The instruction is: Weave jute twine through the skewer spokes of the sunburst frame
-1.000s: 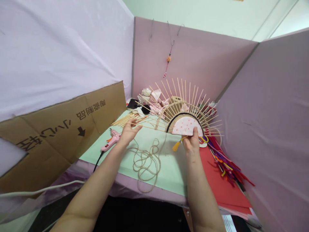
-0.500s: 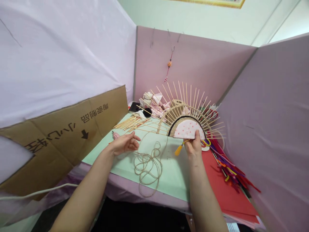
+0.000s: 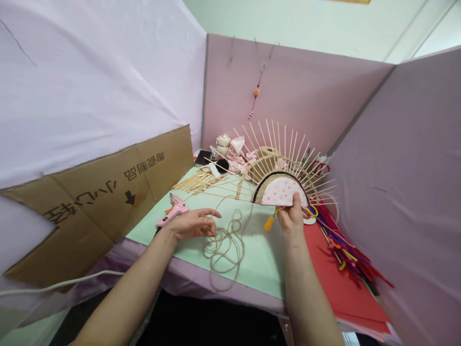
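My right hand (image 3: pixel 291 217) grips the flat lower edge of a half-round fan (image 3: pixel 283 191), thumb in front. The fan has a pink-spotted white centre, a black and twine-wound border, and thin bamboo sticks spreading outward through an outer twine arc. A yellow tassel (image 3: pixel 269 223) hangs beneath it. My left hand (image 3: pixel 196 224) hovers open over the table, index finger stretched out and the others loosely bent. Beside its fingertips lies a loose tangle of jute twine (image 3: pixel 226 250), with strands running up to the fan. A pink glue gun (image 3: pixel 174 210) rests just behind my left hand.
Loose bamboo sticks (image 3: pixel 198 182) lie at the back left, before a cardboard panel (image 3: pixel 108 192). A twine roll (image 3: pixel 264 156) and pink cloth (image 3: pixel 236 163) stand behind the fan. Colourful pipe cleaners (image 3: pixel 347 250) lie on red sheets (image 3: pixel 327 283) at the right.
My left hand has shifted slightly right and down toward the twine, uncovering more of the glue gun. The view has turned a little; my right hand keeps hold of the fan.
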